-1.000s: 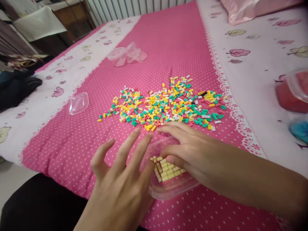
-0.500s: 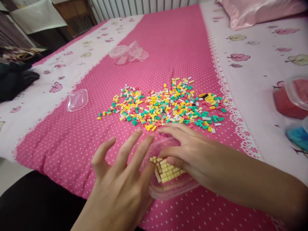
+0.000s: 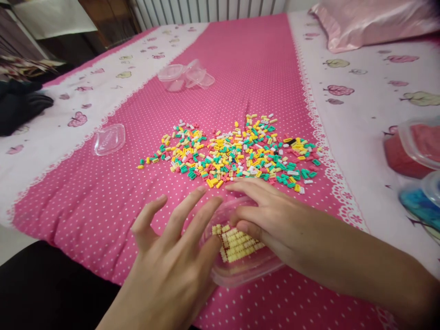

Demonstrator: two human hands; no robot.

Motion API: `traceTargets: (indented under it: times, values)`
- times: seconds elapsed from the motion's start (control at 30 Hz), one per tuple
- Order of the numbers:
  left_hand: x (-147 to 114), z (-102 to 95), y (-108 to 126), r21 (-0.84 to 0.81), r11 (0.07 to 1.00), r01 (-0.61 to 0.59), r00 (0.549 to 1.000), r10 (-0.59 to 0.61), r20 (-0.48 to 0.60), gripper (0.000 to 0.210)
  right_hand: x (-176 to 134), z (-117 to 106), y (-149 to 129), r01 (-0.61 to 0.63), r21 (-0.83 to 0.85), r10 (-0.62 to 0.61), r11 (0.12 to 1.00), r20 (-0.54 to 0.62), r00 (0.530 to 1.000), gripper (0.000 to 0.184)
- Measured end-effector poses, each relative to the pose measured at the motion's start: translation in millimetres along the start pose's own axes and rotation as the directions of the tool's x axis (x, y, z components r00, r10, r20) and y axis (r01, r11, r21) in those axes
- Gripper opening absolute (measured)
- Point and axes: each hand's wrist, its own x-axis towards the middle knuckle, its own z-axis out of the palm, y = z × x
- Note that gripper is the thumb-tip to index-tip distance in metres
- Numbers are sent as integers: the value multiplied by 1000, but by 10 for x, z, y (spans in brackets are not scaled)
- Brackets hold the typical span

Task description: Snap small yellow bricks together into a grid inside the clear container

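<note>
A pale yellow panel of small interlocking bricks (image 3: 239, 246) lies in a clear plastic container (image 3: 237, 277) on the bed in front of me. My left hand (image 3: 175, 252) is over the container's left side, fingers spread, its thumb tip at the panel's left edge. Over the right side, my right hand (image 3: 270, 217) has thumb and index finger pressed together at the panel's top edge; anything between them is hidden. That hand also covers the panel's right end. Just beyond my fingertips spreads a pile of loose bricks (image 3: 223, 156) in yellow, green, white and pink.
A clear lid (image 3: 109, 140) lies to the left, and clear containers (image 3: 187, 75) sit farther back. At the right edge stand a tub with red contents (image 3: 409, 151) and one with blue contents (image 3: 417, 206). A pink pillow (image 3: 374, 23) is at the back right.
The view has shifted slightly. My right thumb and index finger have moved a little along the panel's top edge; the left hand keeps nearly the same pose.
</note>
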Motion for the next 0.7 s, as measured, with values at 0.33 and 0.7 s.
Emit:
traceTargets:
  times: [0.33, 0.7]
  values:
    - [5, -17, 5, -1, 1000, -15, 1000, 15, 0, 21, -15, 26, -1, 32, -22, -32, 999, -28, 999, 28]
    - [-284, 225, -66, -406, 902, 145, 986, -164, -13, 84, 119, -280, 411, -186, -184, 73, 965, -495, 866, 15]
